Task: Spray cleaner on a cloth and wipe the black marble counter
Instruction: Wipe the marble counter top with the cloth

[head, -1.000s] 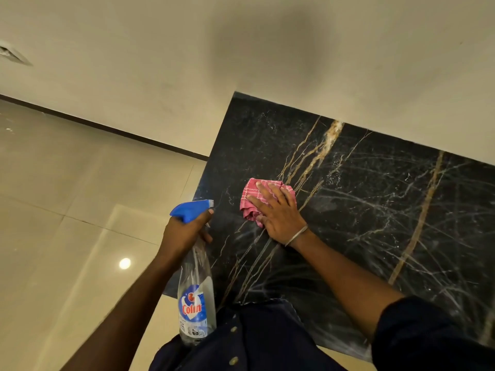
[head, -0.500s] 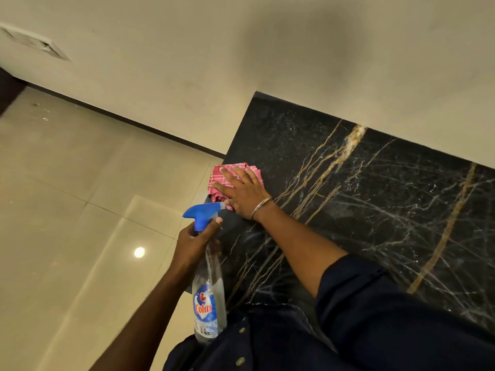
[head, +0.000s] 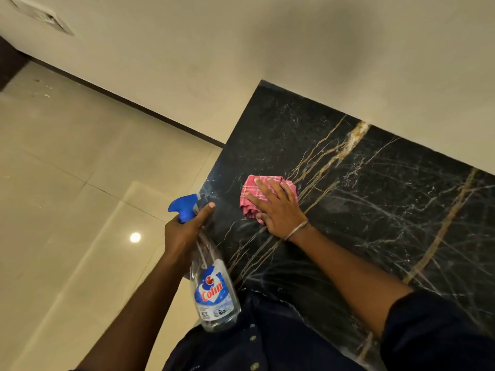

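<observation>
A black marble counter (head: pixel 375 210) with gold and white veins fills the right side of the view. A crumpled pink checked cloth (head: pixel 251 194) lies on it near the left edge. My right hand (head: pixel 278 210) presses flat on the cloth, fingers spread, a thin bangle at the wrist. My left hand (head: pixel 184 231) grips the neck of a clear spray bottle (head: pixel 214 295) with a blue trigger head and a blue "Colin" label. The bottle hangs just off the counter's left edge, its nozzle pointing left.
A cream wall (head: pixel 294 62) rises behind the counter. Glossy beige floor tiles (head: pixel 67 196) spread to the left, reflecting a ceiling light. A dark skirting strip runs along the wall's base. My dark blue shirt (head: pixel 254 344) touches the counter's front edge.
My right hand slid the cloth out to the counter's left edge, then back to the right. My left hand kept hold of the bottle, almost still.
</observation>
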`<state>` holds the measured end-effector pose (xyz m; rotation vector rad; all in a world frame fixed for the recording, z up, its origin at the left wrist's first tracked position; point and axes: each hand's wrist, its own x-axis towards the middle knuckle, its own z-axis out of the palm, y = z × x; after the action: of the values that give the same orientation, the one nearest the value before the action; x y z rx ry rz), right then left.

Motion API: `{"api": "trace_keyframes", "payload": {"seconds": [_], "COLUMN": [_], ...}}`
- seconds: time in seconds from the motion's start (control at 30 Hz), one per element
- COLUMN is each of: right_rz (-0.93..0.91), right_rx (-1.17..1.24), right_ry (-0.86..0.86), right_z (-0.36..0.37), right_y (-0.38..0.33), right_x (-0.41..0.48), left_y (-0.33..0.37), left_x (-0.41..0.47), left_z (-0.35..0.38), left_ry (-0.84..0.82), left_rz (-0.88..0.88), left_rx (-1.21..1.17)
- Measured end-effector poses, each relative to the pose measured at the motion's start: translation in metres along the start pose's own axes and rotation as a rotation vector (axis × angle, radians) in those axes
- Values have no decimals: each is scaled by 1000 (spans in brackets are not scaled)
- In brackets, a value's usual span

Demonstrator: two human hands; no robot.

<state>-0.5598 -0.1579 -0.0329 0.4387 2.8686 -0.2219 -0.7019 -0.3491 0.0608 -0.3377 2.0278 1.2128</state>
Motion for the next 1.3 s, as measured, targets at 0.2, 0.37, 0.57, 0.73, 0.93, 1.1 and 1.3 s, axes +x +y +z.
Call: {"api": "trace_keyframes", "payload": {"seconds": [0.2,0.37,0.57,0.73,0.93,1.1,1.3], "right_rz": [-31,-79,-168,-94,-34,-94,-188], "right_rx": [-59,-90,-50,-33,-12,-44,-97], "right_ry": [-75,-100,-81,-5,-63,-115,-137], "right_z": [-21,-25,-19,9,3,-20,-27], "right_y": [-33,-51,-27,-8,-30,-73,-88], "right_x": [69,96,31,-37,-8,67,92], "left_y": [5,4,-6,-14,-18,-19,-20], "left_x": [5,8,6,-3,-8,-10,-2], "left_z": [4,8,0,-1,-5,-10,-20], "left_ry": [7,25,10,-22,-34,-52,-15], "left_rz": [-72,-30,-17,-18,-7,-6,3], "left_rx": [-114,-76,-36,-1,8,-2,18]}}
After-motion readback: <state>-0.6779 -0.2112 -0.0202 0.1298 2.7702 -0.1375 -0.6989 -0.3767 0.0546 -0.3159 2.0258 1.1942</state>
